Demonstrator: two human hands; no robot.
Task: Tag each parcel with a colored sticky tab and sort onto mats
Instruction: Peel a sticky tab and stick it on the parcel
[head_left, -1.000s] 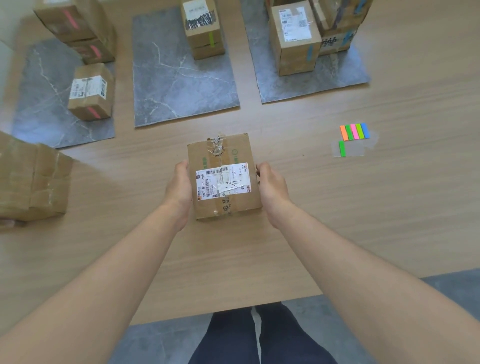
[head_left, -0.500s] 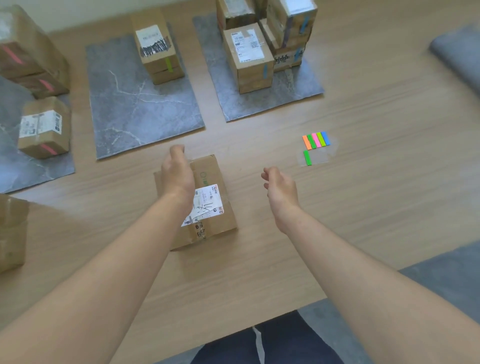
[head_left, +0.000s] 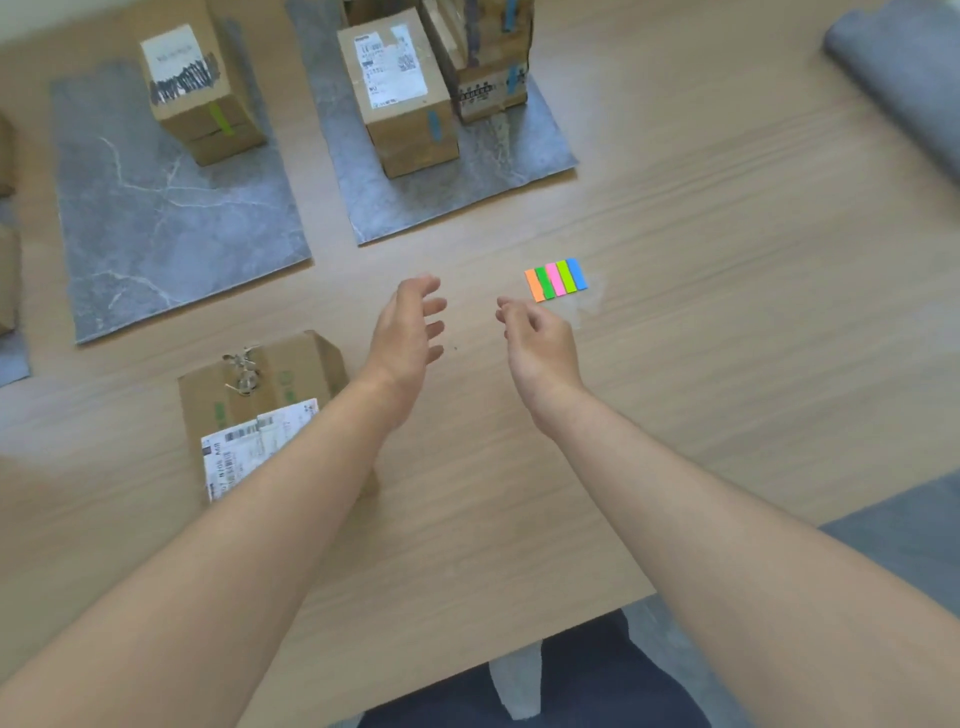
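A cardboard parcel (head_left: 260, 400) with a white shipping label lies on the wooden table, partly hidden under my left forearm. My left hand (head_left: 408, 327) hovers to its right, fingers relaxed and spread, holding nothing. My right hand (head_left: 537, 338) floats just left of the strip of coloured sticky tabs (head_left: 555, 279), fingers loosely curled and empty; it hides the near part of the tabs' clear sheet. The tabs are orange, green, pink, lime and blue.
A grey marble mat (head_left: 166, 228) holds a parcel with a green tab (head_left: 197, 88). Another mat (head_left: 467, 176) carries several parcels with blue tabs (head_left: 400, 93). A grey cloth (head_left: 898, 88) lies at the far right. The table's front edge runs near my legs.
Both hands let go of the parcel and moved right toward the sticky tabs. The view swung right, so the parcel now sits at the lower left.
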